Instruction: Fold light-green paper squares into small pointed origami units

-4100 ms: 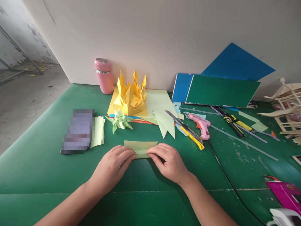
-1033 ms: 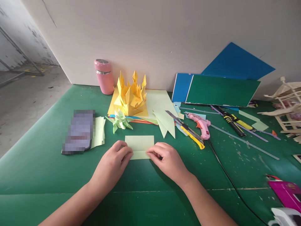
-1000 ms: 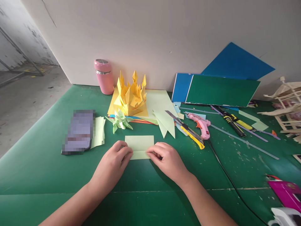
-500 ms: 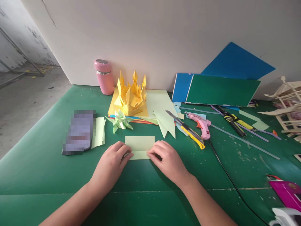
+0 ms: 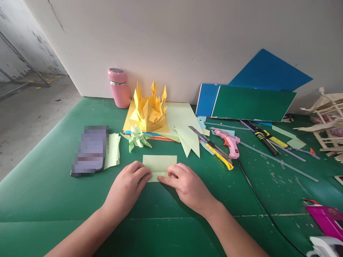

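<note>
A small sheet of pale green paper (image 5: 160,162) lies on the green tabletop, a narrow strip along its near edge folded up. My left hand (image 5: 130,182) is closed at the paper's left side, thumb and fingertips pinching the near corner. At the right side my right hand (image 5: 189,185) has its index finger curled on the paper, while its thumb reaches left along the folded strip. Just beyond the sheet sits a green folded paper flower (image 5: 138,138). Pale green pointed paper pieces (image 5: 188,139) rest behind my right hand.
Left of my hands lies a phone (image 5: 92,150) over pale green slips (image 5: 113,151). A yellow paper crown (image 5: 148,114) and a pink bottle (image 5: 120,93) stand at the back. On the right are a utility knife (image 5: 218,154), a pink glue gun (image 5: 229,142) and its cord (image 5: 257,196).
My right thumb has slid left along the folded strip, away from the right corner. My left hand and the paper have stayed almost in place.
</note>
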A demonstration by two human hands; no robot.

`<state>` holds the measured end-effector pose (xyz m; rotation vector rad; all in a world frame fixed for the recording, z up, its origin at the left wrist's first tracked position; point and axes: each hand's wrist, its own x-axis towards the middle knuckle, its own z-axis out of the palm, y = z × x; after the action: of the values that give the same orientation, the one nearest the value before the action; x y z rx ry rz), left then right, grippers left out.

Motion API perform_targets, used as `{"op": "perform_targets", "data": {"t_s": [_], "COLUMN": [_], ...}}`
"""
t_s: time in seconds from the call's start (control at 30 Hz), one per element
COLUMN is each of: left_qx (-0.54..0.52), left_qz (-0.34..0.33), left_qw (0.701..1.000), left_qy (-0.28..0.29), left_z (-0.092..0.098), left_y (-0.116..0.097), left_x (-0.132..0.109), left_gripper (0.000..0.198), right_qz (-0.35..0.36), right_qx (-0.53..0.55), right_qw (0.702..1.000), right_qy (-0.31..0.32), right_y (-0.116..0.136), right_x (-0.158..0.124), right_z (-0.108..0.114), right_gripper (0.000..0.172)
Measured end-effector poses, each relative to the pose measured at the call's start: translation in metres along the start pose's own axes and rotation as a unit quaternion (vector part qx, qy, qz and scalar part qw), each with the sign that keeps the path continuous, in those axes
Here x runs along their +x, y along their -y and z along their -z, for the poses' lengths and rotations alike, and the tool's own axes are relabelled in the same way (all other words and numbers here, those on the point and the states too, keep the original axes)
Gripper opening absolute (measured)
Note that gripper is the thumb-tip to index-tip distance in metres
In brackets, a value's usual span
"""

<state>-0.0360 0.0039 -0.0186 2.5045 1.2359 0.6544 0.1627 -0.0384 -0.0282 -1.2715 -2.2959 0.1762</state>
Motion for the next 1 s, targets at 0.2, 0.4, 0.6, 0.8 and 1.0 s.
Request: {"op": "perform_targets", "data": {"t_s": [0.2,0.4,0.6,0.8,1.0], "left_qx": [-0.016,0.021,0.077,0.085,0.114], "left_qz": [-0.015,-0.099,-0.167,-0.160,-0.155], "left_qw": [1.000,0.994,0.983,0.983,0.981], "left_qy": [-0.012,-0.031,-0.011,0.013,0.022], "left_z": [-0.001,0.001,0.002,0.000,0.002], "left_y": [0.001,-0.005,-0.019,-0.023,-0.024], "left_x": [0.000,-0.002,-0.008,-0.012,-0.013], "left_gripper": [0.025,0.028,0.027,0.031,0.031], "right_qz": [-0.007,-0.018,-0.014,-0.019,-0.003], "right_qx": [-0.019,-0.029,-0.024,-0.022,-0.002], "right_qw": [1.000,0.999,1.000,0.999,1.000], "right_qy": [-0.011,-0.010,-0.015,-0.016,-0.026], "right_y": [0.002,0.003,0.003,0.003,0.000], "right_x": [0.001,0.002,0.003,0.003,0.001], "right_z": [-0.001,0.000,0.000,-0.001,0.002], "right_gripper": [0.037,0.033,0.036,0.036,0.037]}}
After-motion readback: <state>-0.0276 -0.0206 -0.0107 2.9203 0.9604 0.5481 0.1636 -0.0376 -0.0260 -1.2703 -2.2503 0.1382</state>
